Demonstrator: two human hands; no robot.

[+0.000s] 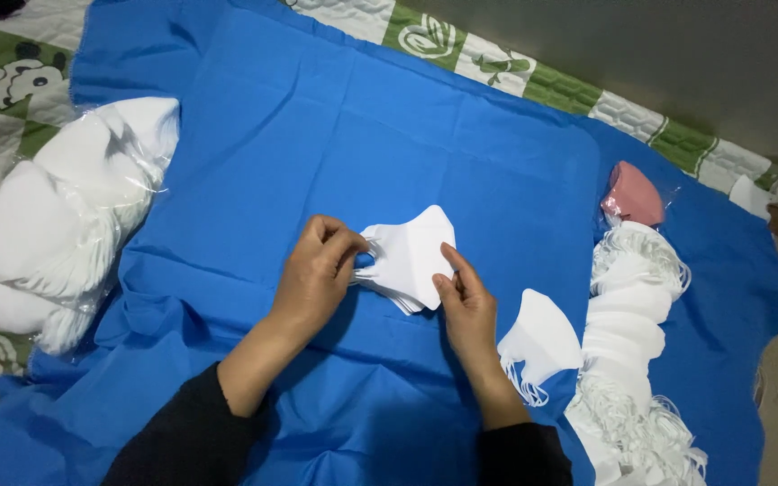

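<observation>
Lying at the middle of a blue cloth (335, 135), a small stack of white folded masks (411, 256) is held between both hands. The left hand (317, 274) is closed in a pinch on the stack's left edge, where the ear loops sit — thumb and fingers are curled together around them. The right hand (465, 301) is set against the stack's lower right edge, with thumb and forefinger gripping the bottom corner; its other fingers are tucked beneath and cannot be made out. Both forearms are covered by black sleeves (182, 432) near the lower edge of the view.

Just beside the right hand, a single white mask (542, 342) is seen lying flat on the cloth, its loops trailing toward the lower left. Further right, a long heap of white masks with tangled loops (632, 342) is spread from mid-frame down to the bottom edge, and a pink mask in clear wrapping (634, 193) is placed at the heap's upper end.

At the far left, well apart from the hands, bundles of white masks in clear plastic bags (65, 216) are piled — partly on the cloth, partly on a quilted green-and-white bedcover (11, 81) that is spread under everything. A grey wall (677, 54) is seen beyond the bedcover's top edge.
</observation>
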